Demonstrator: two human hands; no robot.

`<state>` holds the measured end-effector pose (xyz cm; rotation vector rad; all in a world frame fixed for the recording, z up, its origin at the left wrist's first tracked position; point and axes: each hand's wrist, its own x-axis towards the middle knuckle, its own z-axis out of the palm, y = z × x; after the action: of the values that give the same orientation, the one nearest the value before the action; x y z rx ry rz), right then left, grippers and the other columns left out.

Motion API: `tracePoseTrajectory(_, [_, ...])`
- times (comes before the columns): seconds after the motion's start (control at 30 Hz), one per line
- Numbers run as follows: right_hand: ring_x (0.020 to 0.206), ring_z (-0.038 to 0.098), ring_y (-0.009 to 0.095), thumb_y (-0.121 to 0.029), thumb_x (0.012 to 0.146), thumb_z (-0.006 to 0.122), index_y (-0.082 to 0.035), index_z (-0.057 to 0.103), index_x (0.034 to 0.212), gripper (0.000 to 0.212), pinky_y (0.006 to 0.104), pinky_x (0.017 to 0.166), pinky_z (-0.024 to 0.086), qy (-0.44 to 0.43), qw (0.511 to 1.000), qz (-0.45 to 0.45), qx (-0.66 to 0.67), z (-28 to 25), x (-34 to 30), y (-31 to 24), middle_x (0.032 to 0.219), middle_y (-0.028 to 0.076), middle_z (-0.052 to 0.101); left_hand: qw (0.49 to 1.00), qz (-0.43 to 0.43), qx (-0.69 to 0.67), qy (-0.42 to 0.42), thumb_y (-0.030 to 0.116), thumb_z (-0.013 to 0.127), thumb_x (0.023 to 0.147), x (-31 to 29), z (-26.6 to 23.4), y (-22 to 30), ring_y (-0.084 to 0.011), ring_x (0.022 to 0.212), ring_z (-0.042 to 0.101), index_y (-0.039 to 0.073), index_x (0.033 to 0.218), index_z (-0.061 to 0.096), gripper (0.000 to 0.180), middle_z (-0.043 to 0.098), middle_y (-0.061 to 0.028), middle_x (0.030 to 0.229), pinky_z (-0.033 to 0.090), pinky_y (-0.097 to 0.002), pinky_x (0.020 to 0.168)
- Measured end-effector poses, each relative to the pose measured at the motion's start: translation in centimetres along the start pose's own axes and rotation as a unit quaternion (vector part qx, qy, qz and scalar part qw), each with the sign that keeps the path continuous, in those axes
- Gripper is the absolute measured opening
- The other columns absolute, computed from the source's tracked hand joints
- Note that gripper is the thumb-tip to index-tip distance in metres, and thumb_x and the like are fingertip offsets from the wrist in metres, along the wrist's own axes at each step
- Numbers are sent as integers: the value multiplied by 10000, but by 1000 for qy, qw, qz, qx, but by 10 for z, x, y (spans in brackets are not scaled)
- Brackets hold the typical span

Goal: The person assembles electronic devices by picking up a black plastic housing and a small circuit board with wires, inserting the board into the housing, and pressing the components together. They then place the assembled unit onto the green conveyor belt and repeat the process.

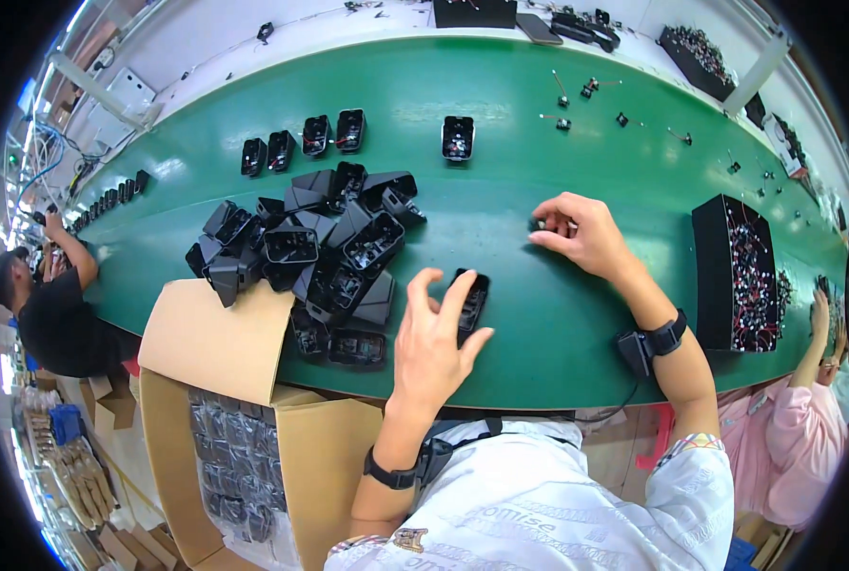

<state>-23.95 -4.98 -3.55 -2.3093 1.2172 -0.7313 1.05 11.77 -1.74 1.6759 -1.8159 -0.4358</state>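
My left hand has its fingers apart. Its index finger and thumb reach over a black plastic housing on the green table; whether they touch it I cannot tell. Over bare green surface to the right, my right hand pinches a small dark electronic part, mostly hidden by the fingertips. Left of my left hand lies a loose heap of black plastic housings, tilted in all directions. One more housing, with parts inside, stands alone further back.
An open cardboard box of wrapped black pieces stands at the table's near edge. On the right, a black bin holds many small wired parts. Several filled housings line the back left. People work at both sides, including one in black.
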Motion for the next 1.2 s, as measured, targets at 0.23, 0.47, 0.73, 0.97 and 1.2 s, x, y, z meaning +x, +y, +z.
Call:
tracePoseTrajectory(0.23, [667, 529, 54, -100, 827, 845, -50, 729, 1183, 378, 220, 611, 451, 10, 988, 37, 147, -13, -16, 3, 904, -4, 641, 993, 2, -75, -88, 161, 970, 623, 12, -12, 9, -259, 851, 628, 189, 1551, 442, 1068, 420, -124, 1462, 590, -398, 784])
tracePoseTrajectory(0.47, [675, 598, 134, -105, 860, 807, -70, 796, 1001, 146, 282, 609, 484, 28, 993, -27, 108, 10, 0, -3, 905, 52, 685, 971, 46, -95, -215, 57, 880, 725, 17, -3, 13, -363, 1130, 642, 215, 1506, 501, 882, 520, -119, 1416, 558, -446, 928])
tracePoseTrajectory(0.73, [834, 682, 134, 19, 879, 743, -15, 762, 989, 117, 262, 722, 547, 51, 985, -6, 163, -7, -19, -6, 1013, 69, 727, 981, 163, -78, -74, 159, 851, 705, 61, 23, 15, -437, 1115, 611, 24, 1480, 432, 891, 570, -230, 1249, 546, -475, 937])
tracePoseTrajectory(0.97, [890, 703, 192, 106, 777, 775, -34, 720, 898, 192, 305, 799, 557, 119, 958, -94, 244, -36, -39, -44, 990, 74, 748, 952, 164, -227, -125, 157, 843, 681, 105, 37, 13, -287, 1007, 645, 41, 1471, 466, 883, 595, -159, 1224, 563, -363, 793])
tracePoseTrajectory(1.2, [784, 661, 228, 66, 663, 830, -83, 723, 877, 282, 323, 697, 553, 118, 969, -206, 63, -20, -48, -37, 935, 23, 766, 920, 126, -330, -171, 172, 890, 644, 106, 55, 2, -167, 799, 590, 33, 1441, 536, 883, 624, -106, 1161, 530, -305, 718])
